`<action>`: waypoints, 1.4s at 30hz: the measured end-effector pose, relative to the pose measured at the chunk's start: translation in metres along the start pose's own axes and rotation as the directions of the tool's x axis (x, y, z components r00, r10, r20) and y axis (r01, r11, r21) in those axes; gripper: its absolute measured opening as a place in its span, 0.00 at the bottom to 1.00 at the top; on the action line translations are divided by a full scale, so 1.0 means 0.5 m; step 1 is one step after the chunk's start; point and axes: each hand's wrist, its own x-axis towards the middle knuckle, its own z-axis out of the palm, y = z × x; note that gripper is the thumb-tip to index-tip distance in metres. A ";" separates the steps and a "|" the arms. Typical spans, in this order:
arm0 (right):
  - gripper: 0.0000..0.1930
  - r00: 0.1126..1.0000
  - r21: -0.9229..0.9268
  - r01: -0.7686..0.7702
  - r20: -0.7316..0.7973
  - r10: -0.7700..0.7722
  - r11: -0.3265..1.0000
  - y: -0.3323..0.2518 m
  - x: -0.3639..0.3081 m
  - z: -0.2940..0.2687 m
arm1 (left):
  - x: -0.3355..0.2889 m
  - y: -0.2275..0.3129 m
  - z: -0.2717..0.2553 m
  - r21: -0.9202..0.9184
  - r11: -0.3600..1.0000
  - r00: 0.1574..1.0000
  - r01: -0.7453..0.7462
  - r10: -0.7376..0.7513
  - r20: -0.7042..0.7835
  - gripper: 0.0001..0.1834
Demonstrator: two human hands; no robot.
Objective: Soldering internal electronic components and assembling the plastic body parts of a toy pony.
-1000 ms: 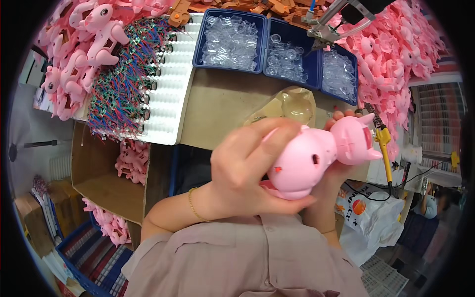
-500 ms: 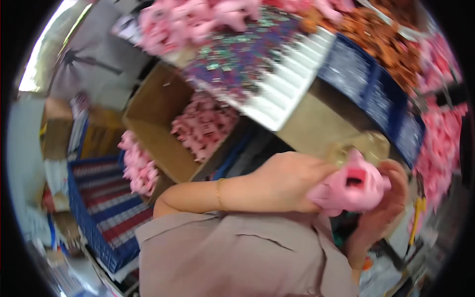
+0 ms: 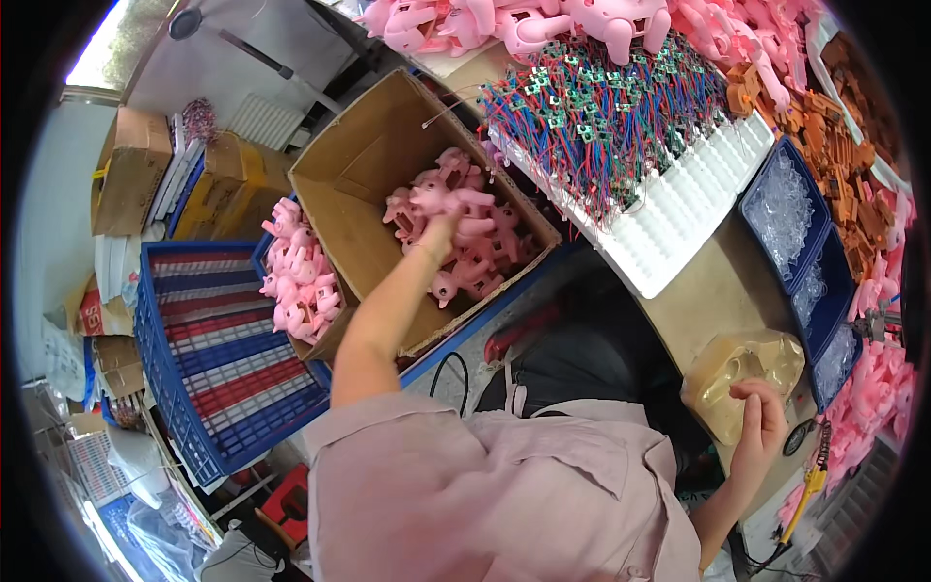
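Observation:
My left arm reaches into a cardboard box (image 3: 359, 184), where my left hand (image 3: 444, 229) is closed on a pink plastic toy animal body (image 3: 452, 200). The toy partly hides the fingers. More pink toy bodies (image 3: 475, 267) lie loosely heaped under and around it. Over on the right, my right hand (image 3: 760, 419) is raised by the near edge of a translucent yellow moulded block (image 3: 713, 373) with hollows. Its fingers are loosely bent and apart from the thumb, with nothing seen between them.
On the bench (image 3: 693, 315), a white ribbed tray (image 3: 669, 238) bears many wired circuit boards (image 3: 592, 116). Blue bins (image 3: 776, 209) hold clear small parts. Orange parts (image 3: 824, 165) lie behind them. A yellow-handled soldering iron (image 3: 803, 500) hangs at right. A blue crate (image 3: 194, 417) stands left.
The pink toy was held between both hands in front of me. My left hand has now moved left into the box with a toy; my right stays near the yellow block. The view has shifted.

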 end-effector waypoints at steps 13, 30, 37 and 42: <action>0.06 0.997 -0.238 -0.062 0.026 0.070 0.969 -0.003 0.007 0.020 | 0.179 -0.102 -0.007 0.782 -0.544 0.942 -0.305 -0.050 0.333 0.23; 0.07 0.980 -0.246 0.142 -0.099 -0.171 0.959 0.051 -0.008 -0.076 | 0.179 -0.120 -0.117 -0.430 -0.902 0.714 0.028 -0.283 0.640 0.24; 0.12 0.612 -0.320 -0.108 -0.768 -0.190 0.941 0.132 0.163 -0.380 | -0.107 0.303 -0.118 0.848 0.309 0.297 -0.432 0.936 -0.190 0.14; 0.15 0.834 -0.875 -0.183 -0.380 -0.401 0.449 0.263 0.391 -0.512 | -0.495 0.437 0.443 -0.203 0.557 0.577 -0.805 0.815 -0.054 0.11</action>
